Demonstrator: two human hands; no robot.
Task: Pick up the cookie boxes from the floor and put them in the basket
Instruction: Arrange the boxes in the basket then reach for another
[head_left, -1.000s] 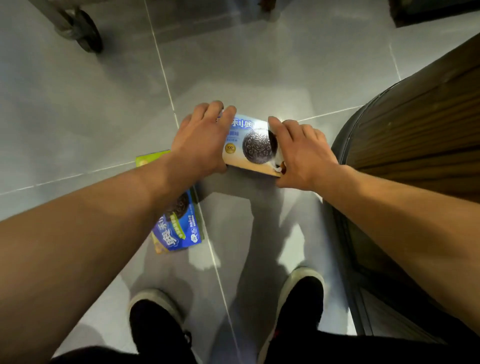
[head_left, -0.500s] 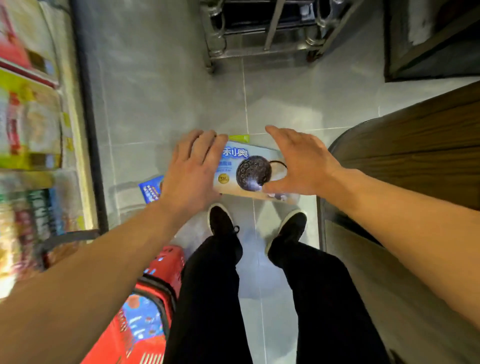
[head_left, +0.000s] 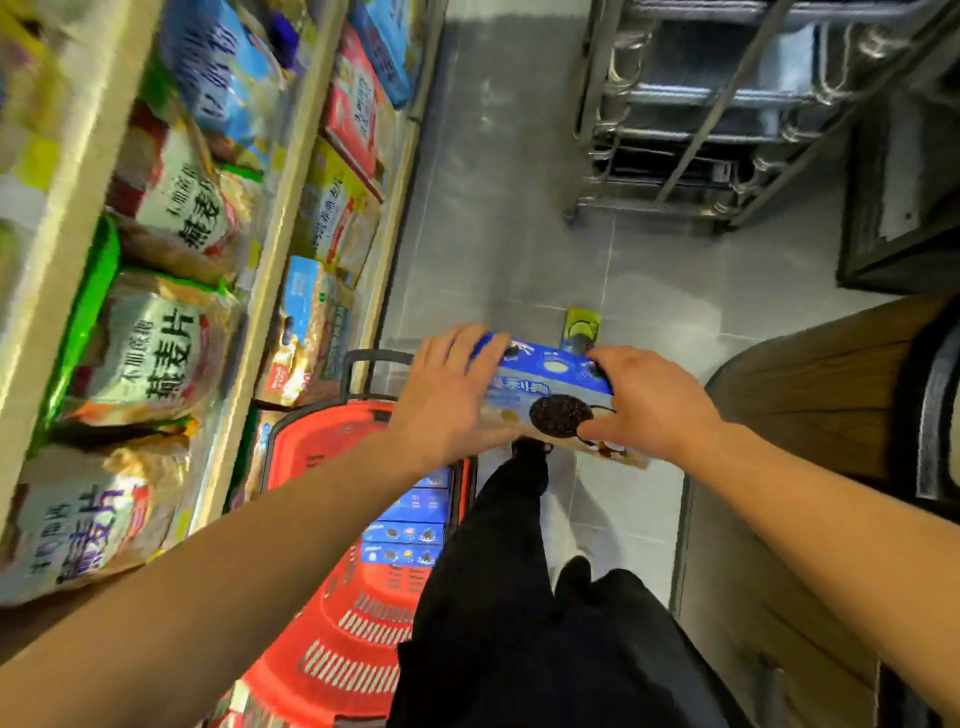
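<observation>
Holding one blue cookie box (head_left: 550, 402) between them, the left hand (head_left: 449, 397) and the right hand (head_left: 649, 402) carry it above the grey tile floor (head_left: 498, 218), near the upper right corner of the red basket (head_left: 332, 639). The left fingers (head_left: 457, 348) wrap over the box's left end; the right fingers (head_left: 605, 358) curl over its top edge, with the thumb pinching the front face by the printed cookie. Inside the basket three blue boxes (head_left: 410, 530) show, stacked edge to edge, partly hidden by the left forearm. One green-yellow box (head_left: 581, 330) lies on the floor just beyond the held one. Left of the basket, shelves (head_left: 291, 171) carry many bagged goods.
</observation>
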